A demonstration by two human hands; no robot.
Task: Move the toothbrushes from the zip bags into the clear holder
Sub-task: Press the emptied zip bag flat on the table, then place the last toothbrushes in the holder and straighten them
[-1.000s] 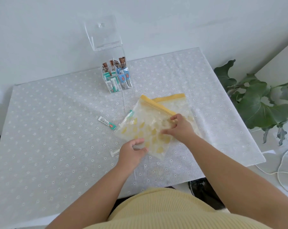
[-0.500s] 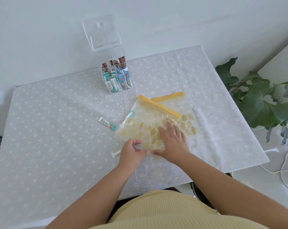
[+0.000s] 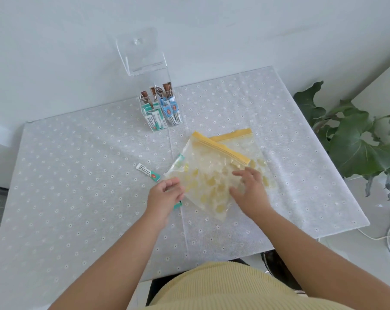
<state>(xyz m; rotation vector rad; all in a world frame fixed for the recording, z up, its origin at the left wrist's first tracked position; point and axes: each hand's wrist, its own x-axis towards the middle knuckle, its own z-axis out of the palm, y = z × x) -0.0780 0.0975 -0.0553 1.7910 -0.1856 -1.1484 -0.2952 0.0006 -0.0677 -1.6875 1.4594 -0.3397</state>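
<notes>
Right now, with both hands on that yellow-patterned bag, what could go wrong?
The top zip bag lies across a second bag, so tugging it may drag both. The left hand covers a green packet at the bag's edge, which could get knocked aside like the loose packet. The tall clear holder looks top-heavy with its lid raised; a careless reach might tip it.

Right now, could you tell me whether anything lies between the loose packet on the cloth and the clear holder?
Nothing visible does. The loose packet lies on bare cloth, left of the zip bags, and the stretch up to the clear holder is open. The holder's lid is raised.
</notes>
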